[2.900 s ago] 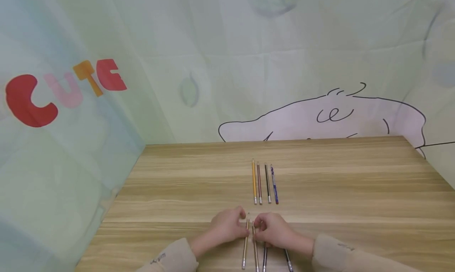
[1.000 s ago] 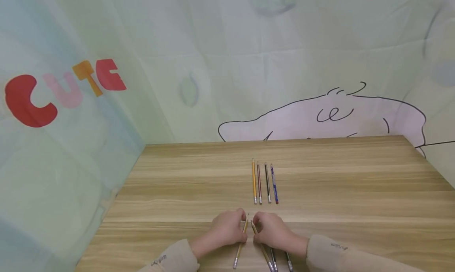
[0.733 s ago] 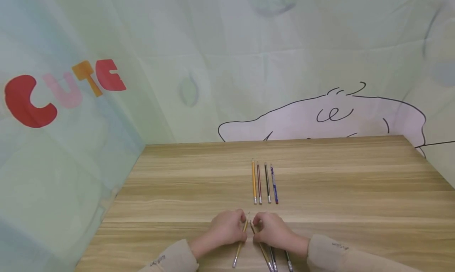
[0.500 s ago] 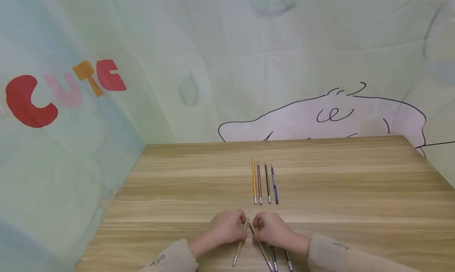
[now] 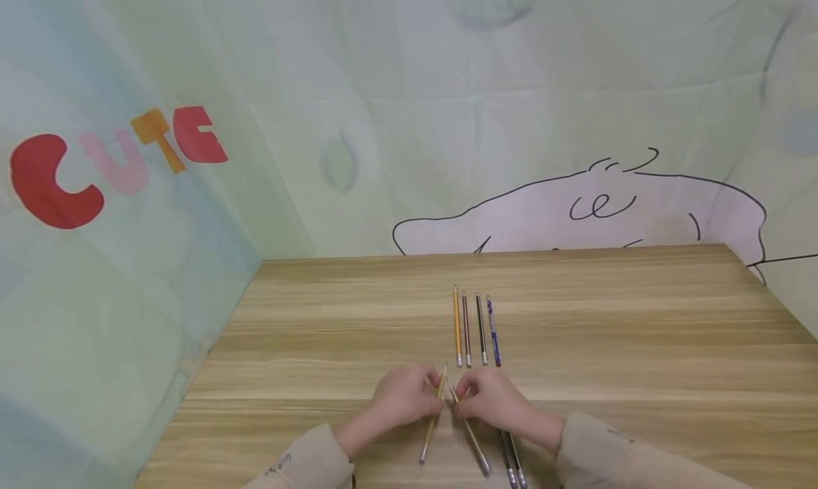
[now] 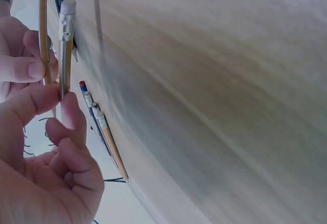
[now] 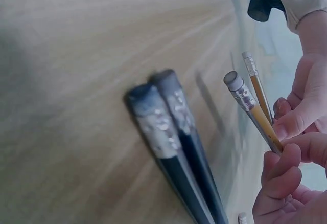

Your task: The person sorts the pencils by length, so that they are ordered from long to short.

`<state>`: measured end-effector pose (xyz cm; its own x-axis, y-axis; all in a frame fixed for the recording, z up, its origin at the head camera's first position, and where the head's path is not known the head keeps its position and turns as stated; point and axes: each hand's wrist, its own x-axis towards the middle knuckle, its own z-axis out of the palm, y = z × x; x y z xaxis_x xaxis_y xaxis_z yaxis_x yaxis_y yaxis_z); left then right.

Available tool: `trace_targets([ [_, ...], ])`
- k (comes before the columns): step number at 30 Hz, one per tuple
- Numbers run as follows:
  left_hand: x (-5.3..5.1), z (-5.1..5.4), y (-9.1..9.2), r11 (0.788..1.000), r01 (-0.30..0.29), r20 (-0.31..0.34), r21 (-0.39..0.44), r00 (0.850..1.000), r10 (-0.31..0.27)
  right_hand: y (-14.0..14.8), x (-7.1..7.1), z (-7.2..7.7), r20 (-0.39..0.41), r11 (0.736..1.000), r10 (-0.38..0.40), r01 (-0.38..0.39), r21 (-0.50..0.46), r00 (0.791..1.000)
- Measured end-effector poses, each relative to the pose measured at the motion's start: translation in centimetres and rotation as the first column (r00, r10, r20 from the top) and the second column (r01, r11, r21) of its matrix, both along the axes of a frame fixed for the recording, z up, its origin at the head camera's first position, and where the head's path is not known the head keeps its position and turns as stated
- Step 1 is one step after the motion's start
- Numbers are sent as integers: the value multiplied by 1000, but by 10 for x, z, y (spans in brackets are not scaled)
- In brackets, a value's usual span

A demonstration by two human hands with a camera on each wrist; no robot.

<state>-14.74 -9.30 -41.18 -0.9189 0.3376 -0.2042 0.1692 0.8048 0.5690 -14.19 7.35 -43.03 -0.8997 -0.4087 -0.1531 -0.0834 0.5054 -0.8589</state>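
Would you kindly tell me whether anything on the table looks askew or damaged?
Nothing looks spilled or broken. Only the far row is slightly unevenly spaced: its maroon pencil lies closer to its yellow pencil than to its black pencil.

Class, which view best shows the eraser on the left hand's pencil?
The left wrist view: the eraser is large and unobstructed, on the pencil in the left hand. The head view shows it tiny; the right wrist view shows it smaller, beyond the other held pencil.
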Motion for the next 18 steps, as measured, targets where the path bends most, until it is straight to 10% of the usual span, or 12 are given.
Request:
trace_targets([
  [18,-9,6,4,972,-86,2,220,996,88,9,-12,15,43,984,-90,95,-154,995],
])
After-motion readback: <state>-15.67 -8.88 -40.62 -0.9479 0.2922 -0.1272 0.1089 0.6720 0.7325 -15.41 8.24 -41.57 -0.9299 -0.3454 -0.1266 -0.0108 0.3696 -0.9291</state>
